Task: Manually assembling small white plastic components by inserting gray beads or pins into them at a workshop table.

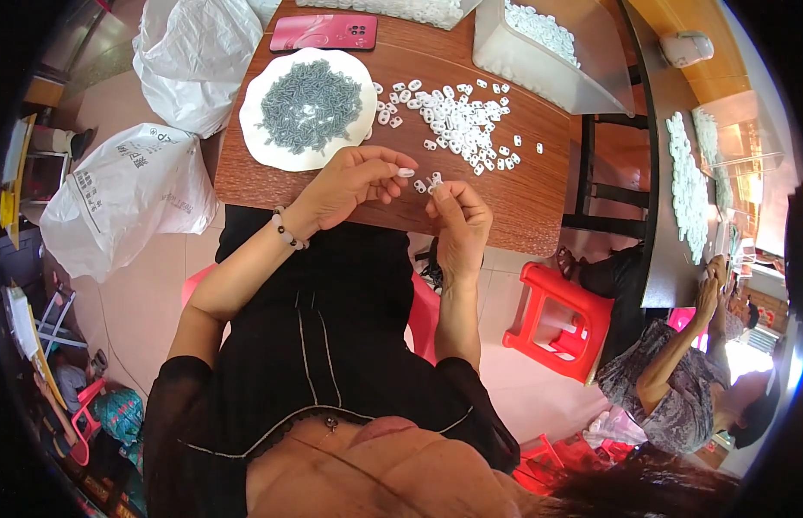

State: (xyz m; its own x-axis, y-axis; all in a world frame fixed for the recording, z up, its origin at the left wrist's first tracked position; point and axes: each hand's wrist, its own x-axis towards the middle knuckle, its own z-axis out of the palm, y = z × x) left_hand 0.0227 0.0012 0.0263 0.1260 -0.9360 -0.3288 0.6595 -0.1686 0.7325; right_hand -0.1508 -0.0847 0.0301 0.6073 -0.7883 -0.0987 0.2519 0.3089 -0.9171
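My left hand (pixel 354 183) is over the table's near edge, thumb and fingertips pinching a small white oval plastic piece (pixel 406 173). Just to its right, my right hand (pixel 462 220) is closed at the fingertips on another small white plastic piece (pixel 435 180); whether a grey pin is in it too is too small to tell. One loose white piece (pixel 420 186) lies between the hands. Beyond them spreads a pile of white two-holed pieces (pixel 462 125). A scalloped white plate (pixel 254 116) heaped with short grey pins (pixel 311 104) sits at the left, beside my left wrist.
A pink phone (pixel 323 33) lies behind the plate on the wooden table (pixel 539 203). A translucent bin (pixel 522 85) of white pieces stands at the back right. White plastic bags (pixel 129 203) are at the left, a red stool (pixel 558 321) at the right. Another person (pixel 677 380) works at a dark table.
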